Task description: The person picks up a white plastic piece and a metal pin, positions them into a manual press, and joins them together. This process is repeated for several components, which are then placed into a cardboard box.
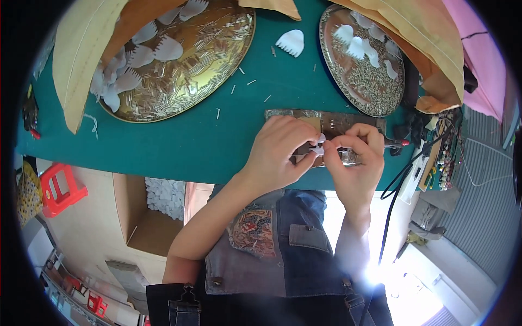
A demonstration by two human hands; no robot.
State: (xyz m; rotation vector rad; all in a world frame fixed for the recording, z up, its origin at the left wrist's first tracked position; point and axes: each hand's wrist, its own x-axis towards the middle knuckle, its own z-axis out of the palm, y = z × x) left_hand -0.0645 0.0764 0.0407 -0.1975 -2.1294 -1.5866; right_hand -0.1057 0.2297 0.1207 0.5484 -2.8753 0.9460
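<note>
Above the front part of the green table, my two hands meet at a small white plastic claw clip (319, 145). My left hand (280, 146) is closed, pinching the clip between thumb and fingers. From the other side my right hand (356, 157) pinches at the clip with thumb and forefinger. Whether a tiny part sits between those right fingertips is hidden. Beneath both hands lies a worn metal block (353, 119), partly covered by them. A loose white toothed clip half (291, 43) rests on the table farther away.
At the far left, a gold oval tray (179, 111) holds thin metal pins and toothed white halves. The right oval tray (375, 111) holds small metal bits and more halves. Red-tipped pliers (397, 143) and a black cable (387, 217) are at right. A cardboard box (128, 217) stands below.
</note>
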